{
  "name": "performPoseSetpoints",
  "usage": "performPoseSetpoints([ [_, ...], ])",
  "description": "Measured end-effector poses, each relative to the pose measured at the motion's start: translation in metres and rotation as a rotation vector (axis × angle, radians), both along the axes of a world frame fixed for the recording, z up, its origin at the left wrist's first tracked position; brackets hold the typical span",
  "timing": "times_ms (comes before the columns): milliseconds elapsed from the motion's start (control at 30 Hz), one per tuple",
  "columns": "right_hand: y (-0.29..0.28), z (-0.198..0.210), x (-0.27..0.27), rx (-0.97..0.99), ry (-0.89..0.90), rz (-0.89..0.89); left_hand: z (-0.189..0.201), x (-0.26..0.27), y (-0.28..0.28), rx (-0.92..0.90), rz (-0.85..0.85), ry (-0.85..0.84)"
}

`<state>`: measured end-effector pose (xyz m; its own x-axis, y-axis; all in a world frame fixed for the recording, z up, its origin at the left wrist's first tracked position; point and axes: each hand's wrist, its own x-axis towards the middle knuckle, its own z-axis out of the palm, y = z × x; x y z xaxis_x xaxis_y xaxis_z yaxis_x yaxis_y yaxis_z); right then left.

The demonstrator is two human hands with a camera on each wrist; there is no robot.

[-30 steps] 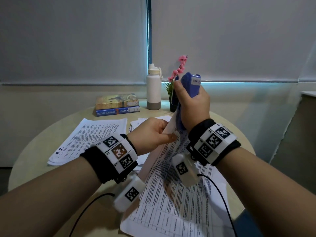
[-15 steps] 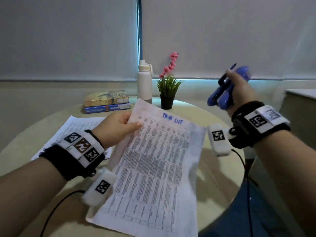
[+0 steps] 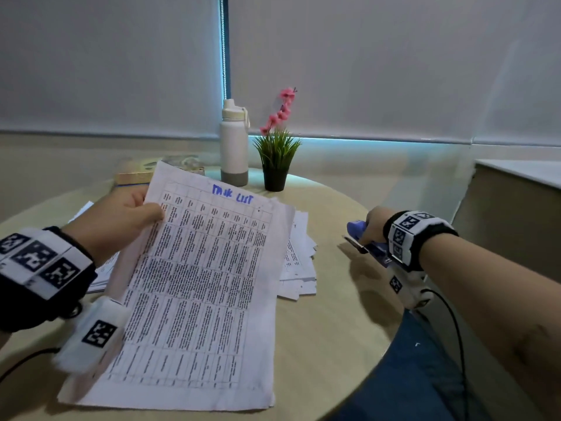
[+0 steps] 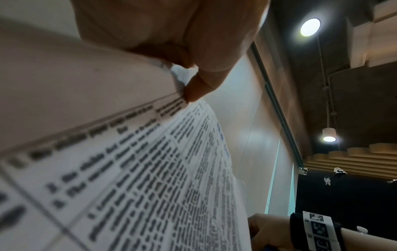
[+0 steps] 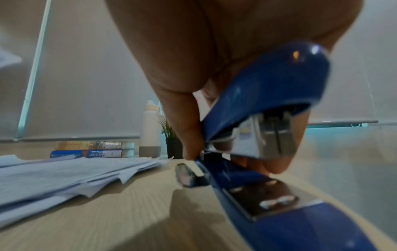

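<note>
My left hand point(image 3: 127, 214) pinches the upper left edge of a printed sheet set point(image 3: 197, 293) headed "Task List" in blue ink, held tilted over the round table point(image 3: 328, 329). In the left wrist view the thumb point(image 4: 197, 90) presses on the sheet set point(image 4: 139, 178). My right hand point(image 3: 375, 221) grips a blue stapler point(image 3: 361, 238) low over the table at the right. The right wrist view shows the fingers point(image 5: 182, 118) curled round the blue stapler point(image 5: 268, 101), its base point(image 5: 279, 212) hanging apart from the top.
A loose pile of printed papers point(image 3: 299, 262) lies behind the held sheets. At the back stand a white bottle point(image 3: 233, 144), a small potted plant with pink flowers point(image 3: 276, 156) and stacked books point(image 3: 136, 176). A counter edge point(image 3: 516, 174) is at the right.
My right hand has carried the stapler from the sheets' top corner out to the right and down to the table. The left hand has turned the sheets flat and face-up.
</note>
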<state>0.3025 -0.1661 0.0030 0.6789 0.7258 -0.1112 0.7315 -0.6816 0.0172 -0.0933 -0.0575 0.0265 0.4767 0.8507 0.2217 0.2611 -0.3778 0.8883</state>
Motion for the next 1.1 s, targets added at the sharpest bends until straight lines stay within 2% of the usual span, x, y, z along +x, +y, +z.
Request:
performPoseSetpoints([
  [333, 0.003, -0.019, -0.006, -0.092, -0.033, 0.048, -0.006, 0.006, 0.005, -0.041, -0.020, -0.067],
  [400, 0.001, -0.009, -0.016, -0.006, -0.032, 0.050, -0.006, 0.008, 0.004, -0.055, -0.023, -0.093],
  [467, -0.005, 0.005, -0.030, 0.282, 0.093, 0.097, -0.007, 0.010, 0.005, -0.060, -0.012, -0.118],
  [500, -0.010, 0.012, -0.041, 0.454, 0.227, 0.136, -0.006, 0.012, 0.004, -0.067, -0.006, -0.141],
  [567, -0.024, 0.018, -0.066, 0.719, 0.684, 0.181, -0.004, 0.017, 0.001, -0.095, -0.007, -0.213],
  [633, -0.038, 0.017, -0.088, 0.765, 1.133, 0.218, 0.001, 0.024, -0.003, -0.120, -0.020, -0.290],
  [700, -0.046, 0.016, -0.102, 0.776, 1.328, 0.367, 0.007, 0.031, -0.009, -0.126, -0.036, -0.349],
  [800, -0.049, 0.013, -0.116, 0.938, 1.387, 0.477, 0.016, 0.039, -0.022, -0.093, -0.058, -0.436],
  [900, -0.049, 0.011, -0.129, 1.169, 1.314, 0.423, 0.021, 0.040, -0.034, -0.101, -0.101, -0.546],
  [933, -0.048, 0.010, -0.130, 1.232, 1.297, 0.415, 0.021, 0.038, -0.035, -0.101, -0.128, -0.534],
  [967, -0.049, 0.012, -0.132, 1.282, 1.309, 0.411, 0.019, 0.034, -0.036, -0.104, -0.162, -0.481],
  [1100, -0.055, 0.021, -0.139, 1.428, 1.358, 0.396, 0.000, 0.016, -0.037, -0.150, -0.256, -0.090],
])
